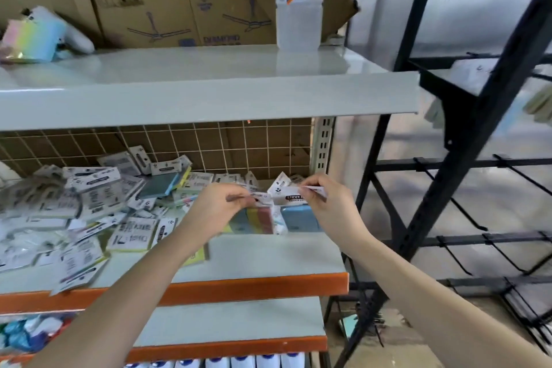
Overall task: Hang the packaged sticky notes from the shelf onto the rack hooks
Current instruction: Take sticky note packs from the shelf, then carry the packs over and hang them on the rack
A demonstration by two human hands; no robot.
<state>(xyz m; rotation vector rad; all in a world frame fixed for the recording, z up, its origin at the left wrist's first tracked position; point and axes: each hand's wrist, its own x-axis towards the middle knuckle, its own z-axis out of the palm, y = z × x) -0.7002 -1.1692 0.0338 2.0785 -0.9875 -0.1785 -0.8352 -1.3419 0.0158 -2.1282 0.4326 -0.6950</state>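
Observation:
A heap of packaged sticky notes [89,212] covers the left of the orange-edged shelf [254,281]. My left hand [219,206] pinches the header of a multicolour packet [257,219] above the shelf. Beside it, my right hand [325,203] pinches the white header card of a blue packet [298,218]. The two packets hang side by side and touch. The black rack [433,203] with bare hooks [466,212] stands to the right of my hands.
A grey upper shelf [209,98] overhangs my hands, carrying a tall clear bottle [298,0], cardboard boxes [185,3] and a pastel packet [33,39]. A wire grid [239,143] backs the shelf. Lower shelves hold white bottles [239,363].

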